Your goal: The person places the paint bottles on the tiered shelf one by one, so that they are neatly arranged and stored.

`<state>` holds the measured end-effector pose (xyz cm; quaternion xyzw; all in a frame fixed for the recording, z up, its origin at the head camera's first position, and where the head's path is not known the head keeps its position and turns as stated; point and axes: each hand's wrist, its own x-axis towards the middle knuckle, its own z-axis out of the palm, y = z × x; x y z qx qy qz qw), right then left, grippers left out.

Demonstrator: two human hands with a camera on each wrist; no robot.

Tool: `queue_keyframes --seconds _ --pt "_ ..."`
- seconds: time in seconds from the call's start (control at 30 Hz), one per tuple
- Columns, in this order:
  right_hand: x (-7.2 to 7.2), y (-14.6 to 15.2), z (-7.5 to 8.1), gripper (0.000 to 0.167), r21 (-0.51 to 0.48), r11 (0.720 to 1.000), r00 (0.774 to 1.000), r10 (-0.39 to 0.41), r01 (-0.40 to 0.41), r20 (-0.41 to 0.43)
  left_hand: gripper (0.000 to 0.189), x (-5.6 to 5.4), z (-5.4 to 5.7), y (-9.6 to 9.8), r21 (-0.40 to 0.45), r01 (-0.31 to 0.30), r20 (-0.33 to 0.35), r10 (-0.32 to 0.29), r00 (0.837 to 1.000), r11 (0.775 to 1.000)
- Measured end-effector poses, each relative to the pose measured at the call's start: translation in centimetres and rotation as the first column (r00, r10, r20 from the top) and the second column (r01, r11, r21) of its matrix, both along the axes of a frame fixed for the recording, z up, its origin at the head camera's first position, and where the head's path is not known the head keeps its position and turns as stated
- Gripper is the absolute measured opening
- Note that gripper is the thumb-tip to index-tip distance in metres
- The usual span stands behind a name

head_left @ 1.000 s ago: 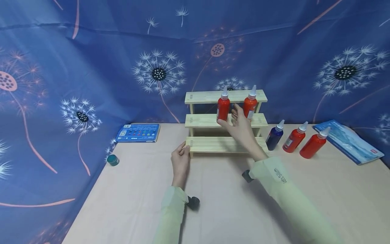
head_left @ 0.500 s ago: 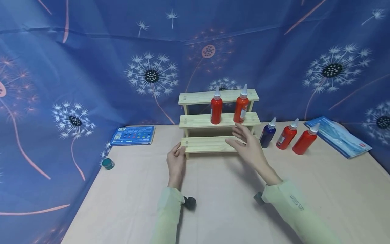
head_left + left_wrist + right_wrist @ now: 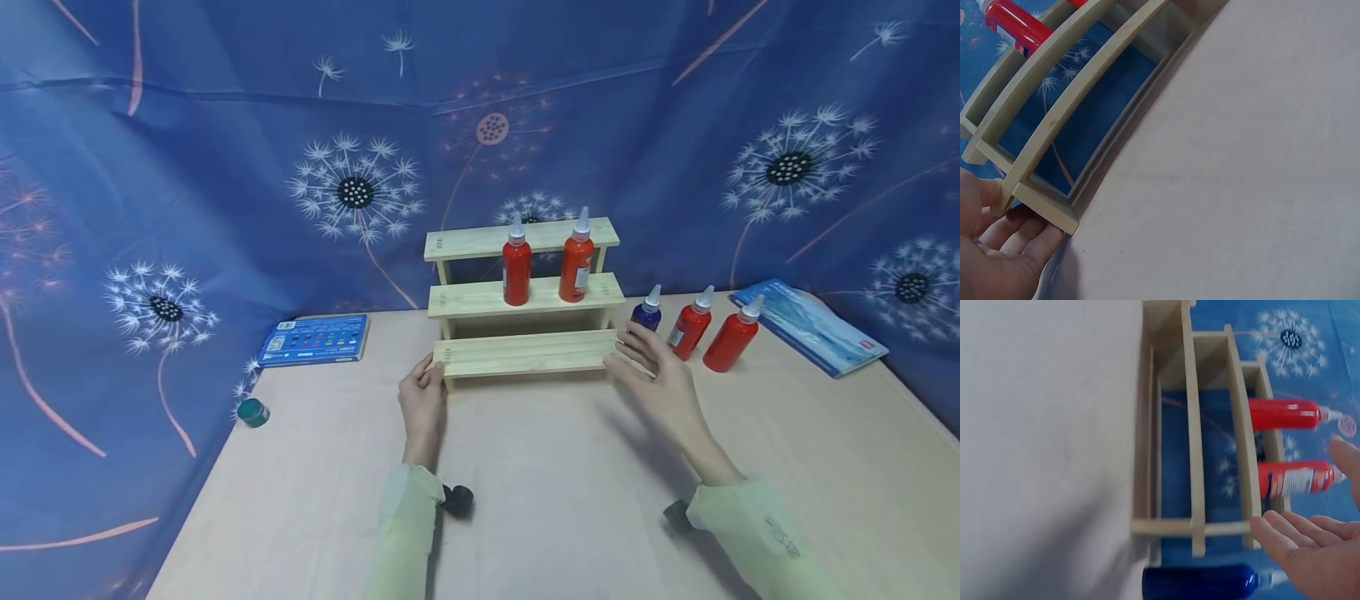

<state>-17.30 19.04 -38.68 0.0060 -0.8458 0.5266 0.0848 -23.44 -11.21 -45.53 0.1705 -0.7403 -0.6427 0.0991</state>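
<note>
A three-tier wooden display rack (image 3: 525, 354) stands on the table. Two red squeeze bottles (image 3: 516, 273) with pointed caps stand upright on its middle shelf. My left hand (image 3: 422, 404) grips the left end of the lowest shelf; in the left wrist view its thumb lies against the board (image 3: 1054, 122) and its fingers curl at the leg. My right hand (image 3: 660, 387) holds nothing, fingers spread and slightly bent, by the right end of that shelf. Whether it touches the rack I cannot tell. Behind it a blue bottle (image 3: 647, 312) is partly hidden in the head view.
Two more red bottles (image 3: 726, 340) stand on the table right of the rack. A pale blue book (image 3: 810, 325) lies beyond them. At the left are a blue flat box (image 3: 315, 340) and a small green jar (image 3: 252, 412). A blue dandelion-print cloth (image 3: 352, 100) hangs behind.
My right hand has let go of the left red bottle on the middle shelf and moved down and right. My left hand still grips the rack. The head view has shifted slightly.
</note>
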Motion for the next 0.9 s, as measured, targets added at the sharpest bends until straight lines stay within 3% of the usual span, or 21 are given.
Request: queue_keyframes --seconds 0.4,0.67,0.9 --pt "1.1 4.8 -1.1 0.075 0.075 0.988 0.99 -0.136 0.133 0.042 0.037 -0.2 -0.4 -0.1 0.039 -0.003 0.007 0.003 1.0 0.999" --pt "1.3 8.3 -2.4 0.08 0.144 0.967 0.97 -0.225 0.211 0.091 0.037 -0.1 -0.3 -0.2 0.035 0.0 0.01 -0.001 1.0 0.999" --pt "1.4 10.5 -3.0 0.081 0.134 0.954 0.952 -0.284 0.268 0.115 0.038 -0.3 -0.2 -0.3 0.039 0.015 0.018 -0.016 1.0 0.999"
